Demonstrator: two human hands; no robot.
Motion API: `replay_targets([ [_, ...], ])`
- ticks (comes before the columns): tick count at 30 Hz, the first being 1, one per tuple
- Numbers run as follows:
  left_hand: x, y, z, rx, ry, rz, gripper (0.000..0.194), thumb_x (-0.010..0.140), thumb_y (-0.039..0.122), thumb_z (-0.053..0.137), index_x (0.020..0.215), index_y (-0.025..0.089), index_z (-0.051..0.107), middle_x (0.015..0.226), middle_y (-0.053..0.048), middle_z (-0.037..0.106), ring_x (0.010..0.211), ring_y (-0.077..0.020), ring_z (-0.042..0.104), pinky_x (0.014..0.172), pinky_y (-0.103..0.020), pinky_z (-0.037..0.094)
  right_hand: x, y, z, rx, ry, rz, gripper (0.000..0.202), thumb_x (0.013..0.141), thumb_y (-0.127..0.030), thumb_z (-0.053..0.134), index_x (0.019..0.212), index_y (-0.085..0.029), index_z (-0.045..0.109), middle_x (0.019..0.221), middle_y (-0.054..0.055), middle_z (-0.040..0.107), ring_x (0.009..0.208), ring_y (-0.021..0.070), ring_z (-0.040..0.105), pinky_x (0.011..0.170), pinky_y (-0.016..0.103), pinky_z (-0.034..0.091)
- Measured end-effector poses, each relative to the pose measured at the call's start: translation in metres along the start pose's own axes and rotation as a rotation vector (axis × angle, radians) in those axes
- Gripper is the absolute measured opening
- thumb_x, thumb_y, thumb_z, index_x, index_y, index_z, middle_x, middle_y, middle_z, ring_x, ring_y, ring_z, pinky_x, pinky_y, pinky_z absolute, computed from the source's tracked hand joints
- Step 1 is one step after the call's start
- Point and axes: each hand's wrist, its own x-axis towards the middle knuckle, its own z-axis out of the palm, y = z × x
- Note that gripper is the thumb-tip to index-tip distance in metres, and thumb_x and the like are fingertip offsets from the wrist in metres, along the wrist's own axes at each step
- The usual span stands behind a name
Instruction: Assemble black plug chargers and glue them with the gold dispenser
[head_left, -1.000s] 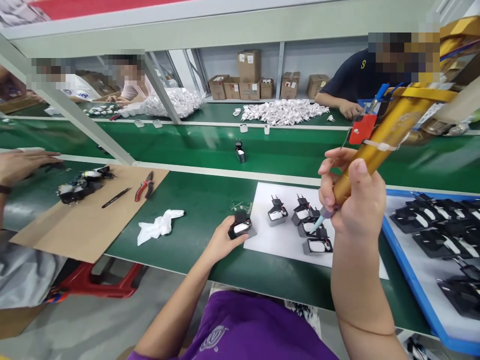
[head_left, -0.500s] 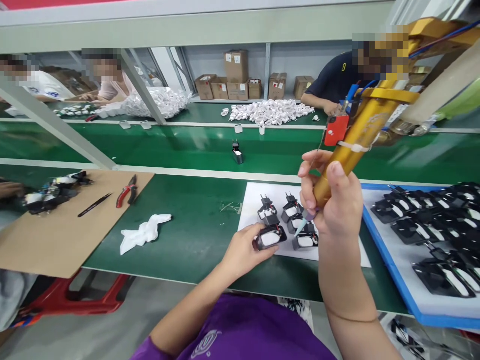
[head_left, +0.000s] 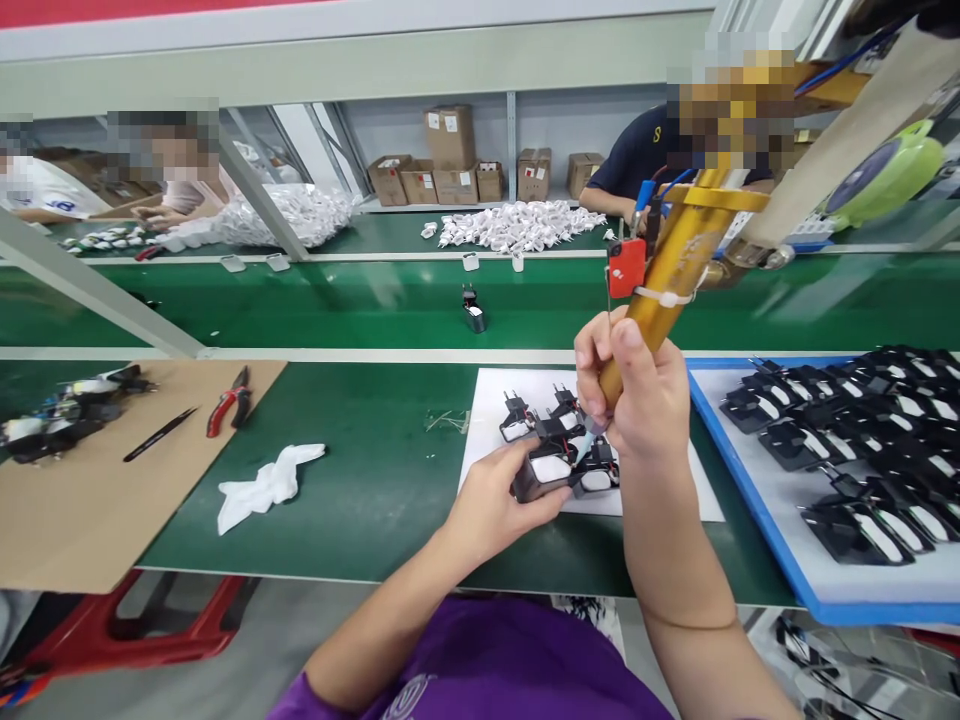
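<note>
Between the thumb and fingers of my left hand (head_left: pixel 499 500) is a black plug housing (head_left: pixel 546 474) with a white face, tilted over the white sheet (head_left: pixel 675 495). My right hand (head_left: pixel 637 395) is wrapped round a gold dispensing tool (head_left: pixel 660 310), which carries a red switch box (head_left: pixel 627 267). The tool's pale blue tip (head_left: pixel 584 445) points down at the right edge of the held housing; whether it touches is too small to tell. Several more black plug units (head_left: pixel 516 418) rest on the sheet behind and beside my left hand.
At the right, a blue-rimmed tray (head_left: pixel 757 500) bears rows of black units. Left are a white cloth (head_left: pixel 274 482), pliers (head_left: pixel 229 402) and tweezers (head_left: pixel 160 435) on cardboard (head_left: pixel 67 520). One unit (head_left: pixel 473 310) lies on the green belt (head_left: pixel 360 310). People sit across it.
The tool tip has moved left and down to the held housing, with my right hand. My left hand has tilted the housing up. The whole view has shifted slightly.
</note>
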Motion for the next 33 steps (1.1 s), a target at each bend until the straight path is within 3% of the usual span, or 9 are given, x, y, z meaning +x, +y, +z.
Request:
replay_targets([
  [8, 0.002, 0.003, 0.004, -0.005, -0.019, -0.017, 0.04, 0.072, 0.025, 0.067, 0.111, 0.016, 0.062, 0.084, -0.004, 0.073, 0.065, -0.0163, 0.065, 0.063, -0.026, 0.054, 0.001, 0.003, 0.0, -0.035, 0.018, -0.068, 0.033, 0.088, -0.052, 0.063, 0.089, -0.019, 0.067, 0.078, 0.0, 0.064, 0.036, 0.0021, 0.041, 0.028, 0.017, 0.028],
  [14, 0.004, 0.004, 0.022, -0.075, -0.085, -0.071, 0.03, 0.075, 0.03, 0.068, 0.101, 0.019, 0.057, 0.079, -0.001, 0.07, 0.062, -0.015, 0.063, 0.061, -0.025, 0.052, 0.0, 0.003, 0.003, -0.026, 0.044, -0.059, 0.034, 0.086, -0.054, 0.064, 0.089, -0.02, 0.068, 0.077, 0.0, 0.064, 0.036, 0.0022, 0.04, 0.029, 0.017, 0.027],
  [20, 0.007, 0.008, 0.035, -0.033, 0.003, 0.03, 0.027, 0.075, 0.034, 0.071, 0.086, 0.02, 0.05, 0.07, 0.001, 0.062, 0.057, -0.0139, 0.06, 0.054, -0.023, 0.046, -0.002, 0.002, 0.006, 0.015, 0.061, -0.044, 0.034, 0.085, -0.053, 0.066, 0.085, -0.019, 0.066, 0.078, 0.0, 0.064, 0.036, 0.002, 0.041, 0.028, 0.017, 0.029],
  [28, 0.006, 0.006, 0.04, 0.032, 0.07, 0.095, 0.025, 0.078, 0.036, 0.068, 0.085, 0.021, 0.048, 0.068, 0.002, 0.06, 0.054, -0.0128, 0.057, 0.051, -0.022, 0.042, -0.001, 0.003, 0.006, 0.013, 0.059, -0.052, 0.034, 0.086, -0.052, 0.065, 0.086, -0.019, 0.065, 0.078, 0.0, 0.064, 0.037, 0.0019, 0.04, 0.029, 0.016, 0.028],
  [33, 0.006, 0.011, 0.041, 0.034, 0.12, 0.115, 0.027, 0.079, 0.039, 0.068, 0.083, 0.021, 0.048, 0.066, 0.003, 0.06, 0.052, -0.0126, 0.057, 0.049, -0.022, 0.042, -0.003, 0.003, 0.006, 0.041, 0.031, -0.037, 0.035, 0.086, -0.051, 0.065, 0.075, -0.02, 0.057, 0.071, -0.003, 0.058, 0.034, 0.0015, 0.038, 0.028, 0.016, 0.026],
])
